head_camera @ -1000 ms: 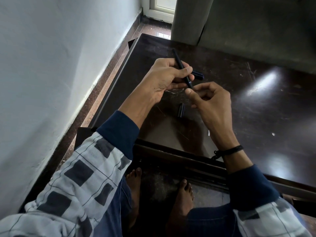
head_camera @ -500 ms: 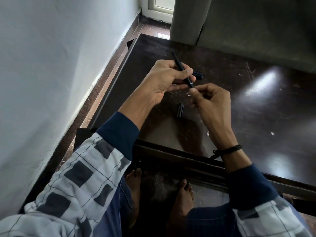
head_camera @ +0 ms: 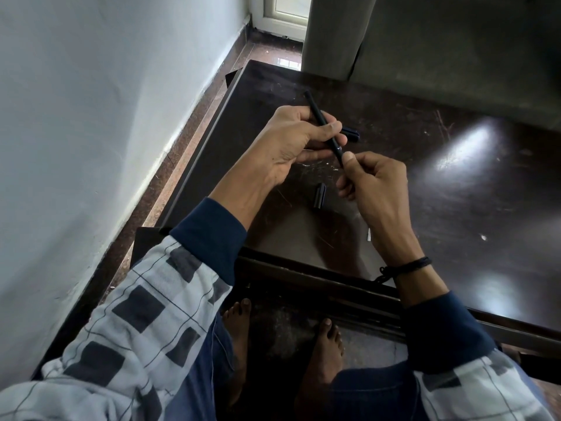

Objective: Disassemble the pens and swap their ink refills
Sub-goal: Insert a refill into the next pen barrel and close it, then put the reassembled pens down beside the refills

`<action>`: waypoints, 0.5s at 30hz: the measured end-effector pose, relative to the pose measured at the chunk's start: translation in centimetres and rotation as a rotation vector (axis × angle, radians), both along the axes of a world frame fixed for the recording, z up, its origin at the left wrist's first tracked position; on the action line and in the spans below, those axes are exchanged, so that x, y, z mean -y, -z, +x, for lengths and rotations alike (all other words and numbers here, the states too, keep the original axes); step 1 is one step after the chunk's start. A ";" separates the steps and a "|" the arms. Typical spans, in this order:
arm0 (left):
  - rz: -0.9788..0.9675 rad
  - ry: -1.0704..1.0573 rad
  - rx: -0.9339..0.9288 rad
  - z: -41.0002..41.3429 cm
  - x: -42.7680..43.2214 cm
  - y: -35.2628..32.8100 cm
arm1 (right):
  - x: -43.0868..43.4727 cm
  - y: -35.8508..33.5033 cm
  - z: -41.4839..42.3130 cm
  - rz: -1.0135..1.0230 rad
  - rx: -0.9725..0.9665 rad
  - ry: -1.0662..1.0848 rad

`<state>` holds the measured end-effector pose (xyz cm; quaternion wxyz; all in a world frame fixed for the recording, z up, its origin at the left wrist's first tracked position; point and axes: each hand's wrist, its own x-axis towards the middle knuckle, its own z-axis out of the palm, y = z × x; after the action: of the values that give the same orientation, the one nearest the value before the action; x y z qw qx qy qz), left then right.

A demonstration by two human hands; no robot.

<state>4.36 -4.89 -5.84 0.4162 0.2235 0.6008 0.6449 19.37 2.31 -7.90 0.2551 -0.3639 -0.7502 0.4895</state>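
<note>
Left hand: the left hand (head_camera: 291, 147) is curled round the middle of a black pen (head_camera: 321, 123), thumb laid along the barrel, above the left half of the dark table (head_camera: 455, 192).
Right hand: the right hand (head_camera: 373, 183) pinches the pen's lower end between thumb and forefinger, its other fingers folded in, above the table's middle.
Black pen: held aslant in the air over the table, its upper end pointing toward the table's far edge.
Pen cap: a short dark pen cap (head_camera: 319, 196) lies flat on the table below and between the two hands, touching neither.
Dark pen part: a second dark pen part (head_camera: 352, 133) lies on the table beyond the left fingers, partly hidden by them.
Pale sliver: a small pale sliver (head_camera: 369, 233) lies on the table just beside the right wrist, toward the near edge; too small to identify.
Table: glossy and scratched, with glare on its right half.
Wristband: a black cord wristband (head_camera: 406, 267) circles the right wrist.
Feet: bare feet (head_camera: 326, 344) rest on the floor below the table's near edge.
Wall: a white wall (head_camera: 106, 117) runs along the table's left side.
</note>
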 end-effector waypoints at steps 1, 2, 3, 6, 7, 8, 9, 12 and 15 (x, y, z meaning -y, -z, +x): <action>0.000 0.000 -0.003 -0.1 0.0 0.0 | 0.0 0.0 0.0 -0.004 -0.006 -0.009; 0.001 0.001 -0.006 -0.1 0.0 0.1 | 0.0 0.0 0.0 0.002 -0.008 -0.013; 0.001 0.001 -0.007 -0.1 0.0 0.2 | 0.0 0.0 0.1 0.017 -0.004 -0.008; -0.002 0.004 -0.008 -0.1 -0.1 0.3 | -0.1 0.1 0.1 0.054 0.001 0.016; -0.002 0.006 -0.008 -0.1 -0.1 0.2 | -0.1 0.0 0.1 0.056 -0.001 0.012; -0.001 0.008 -0.007 0.0 -0.1 0.2 | -0.1 0.0 0.1 0.050 -0.005 0.014; -0.001 0.009 -0.007 0.0 -0.1 0.2 | -0.1 0.1 0.0 0.036 -0.005 0.016; -0.008 0.012 -0.017 0.1 -0.1 0.2 | 0.0 0.0 0.0 -0.004 -0.003 0.006; -0.006 0.013 -0.018 -0.1 -0.1 0.3 | 0.0 0.0 0.1 -0.009 -0.018 -0.001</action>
<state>4.29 -4.75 -6.15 0.4157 0.2318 0.6051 0.6382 19.47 2.33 -7.89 0.2598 -0.3603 -0.7459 0.4963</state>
